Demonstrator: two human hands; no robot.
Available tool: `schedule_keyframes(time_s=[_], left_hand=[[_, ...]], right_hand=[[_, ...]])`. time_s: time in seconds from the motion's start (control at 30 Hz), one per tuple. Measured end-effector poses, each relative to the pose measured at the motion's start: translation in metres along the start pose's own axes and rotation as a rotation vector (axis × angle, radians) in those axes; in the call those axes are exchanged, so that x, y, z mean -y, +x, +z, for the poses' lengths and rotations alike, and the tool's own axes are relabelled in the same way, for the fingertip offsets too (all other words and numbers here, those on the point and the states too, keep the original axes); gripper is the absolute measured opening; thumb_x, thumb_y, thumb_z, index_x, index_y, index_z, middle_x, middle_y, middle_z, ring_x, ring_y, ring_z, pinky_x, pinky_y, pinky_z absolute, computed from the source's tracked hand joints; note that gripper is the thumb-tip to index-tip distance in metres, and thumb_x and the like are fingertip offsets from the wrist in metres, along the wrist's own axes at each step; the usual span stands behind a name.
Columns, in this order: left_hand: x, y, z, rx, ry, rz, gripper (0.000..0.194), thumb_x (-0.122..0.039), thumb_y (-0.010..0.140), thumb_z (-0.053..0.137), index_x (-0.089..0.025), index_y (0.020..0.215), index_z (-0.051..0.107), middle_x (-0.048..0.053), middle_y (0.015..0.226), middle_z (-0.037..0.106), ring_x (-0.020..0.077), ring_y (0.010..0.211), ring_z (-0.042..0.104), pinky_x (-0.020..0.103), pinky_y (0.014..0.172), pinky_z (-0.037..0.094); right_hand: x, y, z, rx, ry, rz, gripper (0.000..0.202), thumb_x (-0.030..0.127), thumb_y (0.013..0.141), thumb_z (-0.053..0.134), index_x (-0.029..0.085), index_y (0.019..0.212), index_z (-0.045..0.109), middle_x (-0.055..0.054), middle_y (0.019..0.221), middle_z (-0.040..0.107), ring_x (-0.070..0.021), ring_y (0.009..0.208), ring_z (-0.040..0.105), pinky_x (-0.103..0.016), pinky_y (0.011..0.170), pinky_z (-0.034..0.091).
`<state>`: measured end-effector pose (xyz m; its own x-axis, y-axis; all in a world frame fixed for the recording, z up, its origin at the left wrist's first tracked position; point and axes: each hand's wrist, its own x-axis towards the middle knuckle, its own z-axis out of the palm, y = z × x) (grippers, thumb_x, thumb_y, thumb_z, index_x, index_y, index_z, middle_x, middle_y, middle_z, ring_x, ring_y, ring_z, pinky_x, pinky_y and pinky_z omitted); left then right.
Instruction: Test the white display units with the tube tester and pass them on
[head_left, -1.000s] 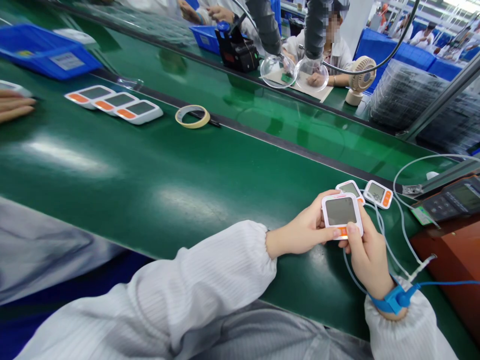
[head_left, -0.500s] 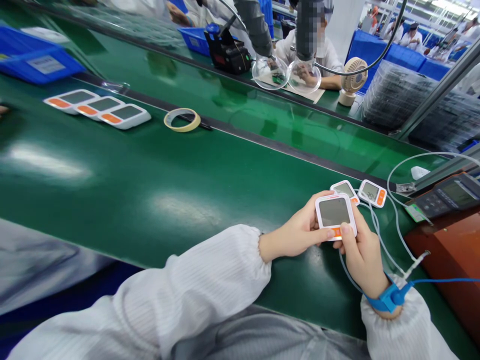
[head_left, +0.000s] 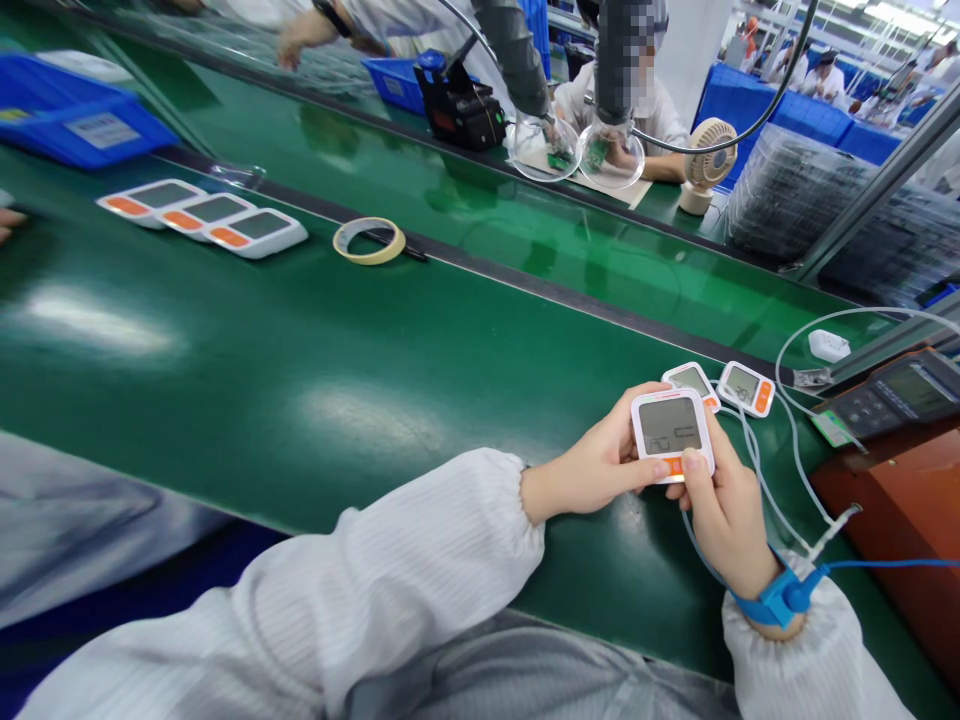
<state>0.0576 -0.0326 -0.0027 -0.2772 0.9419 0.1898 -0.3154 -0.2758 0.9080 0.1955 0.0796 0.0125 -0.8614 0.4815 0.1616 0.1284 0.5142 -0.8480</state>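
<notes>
- left hand [head_left: 596, 472] and right hand [head_left: 724, 510] close round one meter [head_left: 670, 422], a snug two-handed hold, screen facing the wearer; fingers behind it are mostly hidden.
- both thumbs lie at the orange buttons [head_left: 673, 467]; whether either is pressing, i cannot tell.
- the meter is held up over the near side of the bench [head_left: 450, 360], toward its right end. its screen is on, with large characters too faint to read surely.
- work on this one looks partway, i judge: it is powered and showing something, but not set down.
- just behind it lie a rear meter [head_left: 688, 379], partly covered, and a side meter [head_left: 745, 388] with digits up. thin tubes meet at a joint [head_left: 836, 530]; whether any joins the held one is hidden.
- well apart to the left, a row of three [head_left: 259, 233] sits with no readings visible; done or waiting, i cannot say. a tape roll [head_left: 369, 258] is near it.
- against half a second ago: the screen, nearly blank then, now carries big characters; the grip is the same. a white part [head_left: 829, 346] beyond the bench edge has shifted a little left.
</notes>
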Motion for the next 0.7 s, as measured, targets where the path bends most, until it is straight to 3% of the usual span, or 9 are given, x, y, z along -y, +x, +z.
schedule_keyframes(time_s=[0.23, 0.4, 0.53, 0.6, 0.7], left_hand=[[0.003, -0.002, -0.002, -0.038, 0.083, 0.088, 0.058, -0.032, 0.09, 0.066, -0.029, 0.137, 0.032, 0.006, 0.114, 0.056, 0.0111, 0.076, 0.058, 0.024, 0.066, 0.049], [0.01, -0.004, -0.007, -0.013, 0.423, 0.213, 0.056, -0.045, 0.093, 0.058, -0.023, 0.139, 0.035, 0.011, 0.119, 0.059, 0.0186, 0.086, 0.061, 0.032, 0.074, 0.05], [0.021, -0.004, -0.013, 0.057, 0.553, 0.28, 0.058, -0.048, 0.097, 0.049, -0.021, 0.145, 0.029, 0.012, 0.111, 0.065, 0.0174, 0.076, 0.061, 0.031, 0.069, 0.048], [0.027, 0.001, -0.019, -0.028, 0.532, 0.368, 0.053, -0.047, 0.099, 0.043, -0.021, 0.143, 0.03, 0.011, 0.108, 0.066, 0.0161, 0.073, 0.059, 0.03, 0.068, 0.047], [0.027, 0.017, -0.037, -0.28, 0.671, 0.463, 0.043, -0.045, 0.096, 0.048, -0.019, 0.13, 0.043, 0.013, 0.114, 0.062, 0.0197, 0.089, 0.061, 0.034, 0.078, 0.049]], right_hand=[[0.005, 0.001, 0.001, 0.038, 0.003, -0.009, 0.052, 0.039, 0.104, 0.039, 0.019, 0.152, 0.037, -0.004, 0.089, 0.073, -0.017, 0.063, 0.069, -0.027, 0.059, 0.058], [-0.004, 0.007, 0.0, -0.112, -0.187, -0.169, 0.041, 0.039, 0.099, 0.047, 0.018, 0.133, 0.055, -0.012, 0.121, 0.069, -0.0251, 0.104, 0.069, -0.038, 0.088, 0.057], [-0.01, 0.011, -0.005, -0.202, -0.274, -0.243, 0.035, 0.041, 0.097, 0.051, 0.019, 0.123, 0.059, -0.012, 0.118, 0.069, -0.0256, 0.105, 0.068, -0.038, 0.087, 0.056], [-0.012, 0.013, -0.011, -0.359, -0.315, -0.257, 0.035, 0.042, 0.095, 0.055, 0.019, 0.122, 0.06, -0.012, 0.115, 0.069, -0.0263, 0.105, 0.067, -0.039, 0.089, 0.054], [-0.018, 0.018, -0.023, -0.623, -0.382, -0.225, 0.038, 0.045, 0.09, 0.062, 0.018, 0.117, 0.063, -0.012, 0.108, 0.069, -0.0272, 0.099, 0.065, -0.042, 0.089, 0.051]])
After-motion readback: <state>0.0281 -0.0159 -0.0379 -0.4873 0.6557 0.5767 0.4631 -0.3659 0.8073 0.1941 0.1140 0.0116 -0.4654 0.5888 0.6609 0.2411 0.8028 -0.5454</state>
